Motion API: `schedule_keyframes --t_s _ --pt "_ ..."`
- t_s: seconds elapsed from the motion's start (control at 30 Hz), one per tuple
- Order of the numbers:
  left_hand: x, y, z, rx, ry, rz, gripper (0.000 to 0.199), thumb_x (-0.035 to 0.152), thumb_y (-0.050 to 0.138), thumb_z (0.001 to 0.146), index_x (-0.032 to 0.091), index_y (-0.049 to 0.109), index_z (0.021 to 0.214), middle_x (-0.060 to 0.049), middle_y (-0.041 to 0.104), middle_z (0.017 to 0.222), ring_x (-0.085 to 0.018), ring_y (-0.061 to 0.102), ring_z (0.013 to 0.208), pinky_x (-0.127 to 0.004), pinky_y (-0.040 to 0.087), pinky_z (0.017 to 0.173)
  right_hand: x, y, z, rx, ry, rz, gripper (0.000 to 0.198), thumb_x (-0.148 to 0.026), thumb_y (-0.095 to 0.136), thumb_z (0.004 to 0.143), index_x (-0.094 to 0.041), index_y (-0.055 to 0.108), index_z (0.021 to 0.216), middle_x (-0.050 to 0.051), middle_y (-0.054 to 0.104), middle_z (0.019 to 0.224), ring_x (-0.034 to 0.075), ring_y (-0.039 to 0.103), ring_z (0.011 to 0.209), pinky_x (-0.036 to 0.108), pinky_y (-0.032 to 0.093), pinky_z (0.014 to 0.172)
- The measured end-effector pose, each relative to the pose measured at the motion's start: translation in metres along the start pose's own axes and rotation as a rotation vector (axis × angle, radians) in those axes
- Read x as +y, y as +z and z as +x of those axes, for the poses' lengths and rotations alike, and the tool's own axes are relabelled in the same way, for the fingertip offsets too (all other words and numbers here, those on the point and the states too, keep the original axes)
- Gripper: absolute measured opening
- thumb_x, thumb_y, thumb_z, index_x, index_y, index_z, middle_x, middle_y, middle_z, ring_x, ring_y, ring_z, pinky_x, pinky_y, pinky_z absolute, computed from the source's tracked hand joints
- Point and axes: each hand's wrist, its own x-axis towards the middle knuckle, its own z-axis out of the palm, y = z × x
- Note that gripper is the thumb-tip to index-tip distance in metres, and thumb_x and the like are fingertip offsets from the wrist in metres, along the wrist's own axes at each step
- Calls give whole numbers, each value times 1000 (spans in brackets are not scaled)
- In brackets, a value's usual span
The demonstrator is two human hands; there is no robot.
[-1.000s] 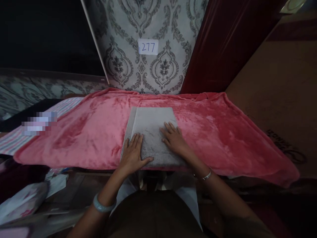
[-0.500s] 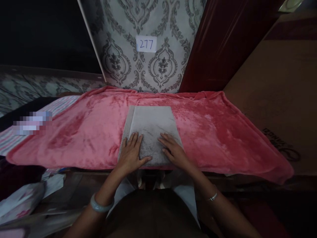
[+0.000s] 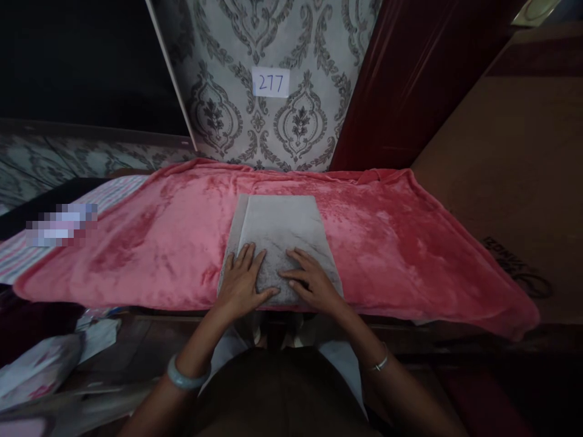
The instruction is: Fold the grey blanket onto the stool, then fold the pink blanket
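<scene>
Two bare hands lie on a grey folded cloth (image 3: 282,215), which rests flat on a red plush blanket (image 3: 387,243), in the middle of its width and close up to its near edge; the cloth is a neat rectangle, and its long axis appears to run away from the person, toward the patterned wall (image 3: 218,115), though the view from above foreshortens it; one short end faces the wall, the other faces the person's body, and a straight crease near its left long side marks off a narrow strip that follows the same direction.

The left hand (image 3: 239,286) covers the near left part of the cloth, palm down; its fingers are spread and point toward the wall, the thumb stretched out to the right; it presses or rests on the cloth and grips nothing. The right hand (image 3: 316,286) lies over the near right part, angled in toward the left; its fingers are extended, loosely parted and slightly bent, with a gap before the thumb, and they have hold of nothing; faint slanting wrinkles show on the cloth just beyond them.

A pale bangle (image 3: 184,374) circles the left forearm, a thin metal bracelet (image 3: 381,359) the right wrist; a striped cloth (image 3: 122,185) shows beyond the blanket's left side; a white card (image 3: 270,82) marked 277 is on the wall, to the right of a black screen (image 3: 86,67).
</scene>
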Motion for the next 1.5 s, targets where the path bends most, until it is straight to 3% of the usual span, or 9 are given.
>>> schedule_keyframes --t_s 0.13,0.33,0.6,0.73,0.87,0.97,1.13,1.33,1.5 --pt "0 1 0 12 6 4 94 70 61 78 15 39 151 -21 28 160 -37 25 149 -62 21 118 5 -3 -5 37 0 85 28 -32 52 94 -29 75 109 7 55 144 27 39 142 55 34 114" --pt "-2 2 -1 19 12 -8 92 69 61 78 17 38 151 -20 29 160 -36 26 149 -61 20 119 12 9 -4 156 123 22 42 -33 47 95 -23 63 132 13 47 151 27 39 142 55 31 117" --pt "-2 2 -1 17 6 -2 92 69 62 78 18 39 151 -20 28 161 -37 25 149 -61 20 119 3 -3 -8 152 43 143 28 -37 52 95 -27 78 95 9 63 131 26 43 138 50 38 112" --pt "-1 1 -1 16 8 -9 92 68 63 78 16 40 150 -21 29 160 -37 26 149 -62 21 118 6 0 -8 193 112 104 33 -40 48 96 -28 73 115 9 57 140 25 45 137 51 36 113" --pt "-3 3 -1 38 15 -17 91 68 62 78 18 40 150 -20 29 160 -37 26 148 -62 21 118 9 8 -6 147 130 -17 43 -43 46 96 -25 66 129 12 46 151 29 37 142 56 31 116" --pt "-3 4 -1 38 15 -18 91 68 63 78 17 41 150 -20 30 160 -37 27 148 -62 22 118 5 7 -5 124 87 -15 39 -47 52 94 -27 71 121 10 50 148 30 35 143 56 31 115" --pt "-1 2 -1 18 8 -13 93 70 62 78 17 40 151 -21 28 160 -37 26 148 -63 22 118 3 -1 -8 192 88 125 33 -45 51 96 -27 78 91 8 63 130 26 46 135 50 39 111" --pt "-1 -1 0 -7 1 -15 92 68 62 78 16 40 151 -22 28 160 -37 25 149 -62 20 118 10 7 -8 324 209 129 36 -43 47 97 -25 73 115 12 57 139 27 50 131 51 39 112" --pt "0 0 0 0 5 -14 93 70 61 78 16 40 151 -21 28 160 -36 24 149 -62 20 118 7 6 -8 316 157 133 32 -43 51 96 -25 77 95 10 63 130 27 50 131 51 37 113"
